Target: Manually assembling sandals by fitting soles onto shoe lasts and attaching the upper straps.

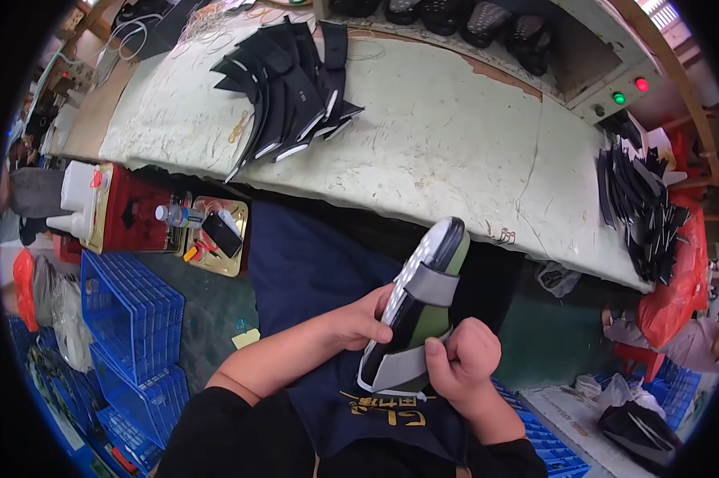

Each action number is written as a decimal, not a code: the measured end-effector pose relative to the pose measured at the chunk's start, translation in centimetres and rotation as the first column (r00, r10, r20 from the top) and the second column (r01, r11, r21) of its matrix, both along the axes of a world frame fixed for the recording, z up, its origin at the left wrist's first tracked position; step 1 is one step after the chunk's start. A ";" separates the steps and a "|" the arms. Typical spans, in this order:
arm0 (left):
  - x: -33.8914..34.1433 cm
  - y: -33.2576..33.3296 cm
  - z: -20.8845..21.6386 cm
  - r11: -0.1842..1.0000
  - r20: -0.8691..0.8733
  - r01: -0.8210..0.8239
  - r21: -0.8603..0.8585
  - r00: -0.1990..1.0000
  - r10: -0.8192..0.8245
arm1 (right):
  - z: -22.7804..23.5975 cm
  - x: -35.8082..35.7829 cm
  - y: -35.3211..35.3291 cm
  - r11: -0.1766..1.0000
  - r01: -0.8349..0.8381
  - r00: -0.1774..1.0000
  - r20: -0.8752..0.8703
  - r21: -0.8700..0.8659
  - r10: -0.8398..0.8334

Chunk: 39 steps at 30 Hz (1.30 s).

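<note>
A sandal (434, 285) with two grey straps is held tilted above my lap, fitted round a green shoe last (432, 322). White dots mark its sole along the left side near the toe. My left hand (366, 320) grips the sandal from the left, its thumb on the black side and the fingers hidden behind. At the lower grey strap (399, 370), my right hand (465, 358) is closed with curled fingers, thumb and forefinger on the strap's right end. A thin white edging runs below that strap.
A cloth-covered workbench (439, 111) spans ahead, bearing a pile of black strips (288, 88). More black pieces (642, 207) hang at the right. A machine (595, 92) holds several dark shoes. Blue crates (132, 315) and a gold tray (208, 259) with a phone stand left.
</note>
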<state>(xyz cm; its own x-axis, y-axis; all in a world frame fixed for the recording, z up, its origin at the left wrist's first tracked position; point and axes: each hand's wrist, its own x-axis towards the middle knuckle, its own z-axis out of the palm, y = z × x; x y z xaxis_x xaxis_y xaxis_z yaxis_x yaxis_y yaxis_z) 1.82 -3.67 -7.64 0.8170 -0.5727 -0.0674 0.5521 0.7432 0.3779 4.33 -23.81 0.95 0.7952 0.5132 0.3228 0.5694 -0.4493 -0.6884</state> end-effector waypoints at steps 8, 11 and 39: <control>-0.7 1.9 1.7 0.955 -0.055 -0.193 0.226 0.976 0.211 | 1.6 -1.6 2.1 0.977 -0.156 0.988 -0.019 -0.146 0.155; -0.9 1.9 1.3 0.925 -0.048 -0.237 0.298 0.964 0.262 | 1.1 -1.8 3.0 0.974 -0.222 0.967 -0.140 -0.041 0.215; -2.7 1.8 4.6 0.750 0.005 -0.319 0.580 0.922 0.388 | 1.9 -2.3 3.0 0.851 -0.494 0.867 -0.165 -0.179 0.469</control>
<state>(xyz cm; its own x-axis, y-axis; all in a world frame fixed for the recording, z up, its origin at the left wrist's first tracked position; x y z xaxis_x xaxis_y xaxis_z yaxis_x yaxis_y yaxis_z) -0.86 -1.91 -3.05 0.9206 -0.0765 -0.3829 0.3558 0.5687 0.7417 2.01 -20.86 2.83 0.4544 0.8863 0.0897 0.6771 -0.2783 -0.6812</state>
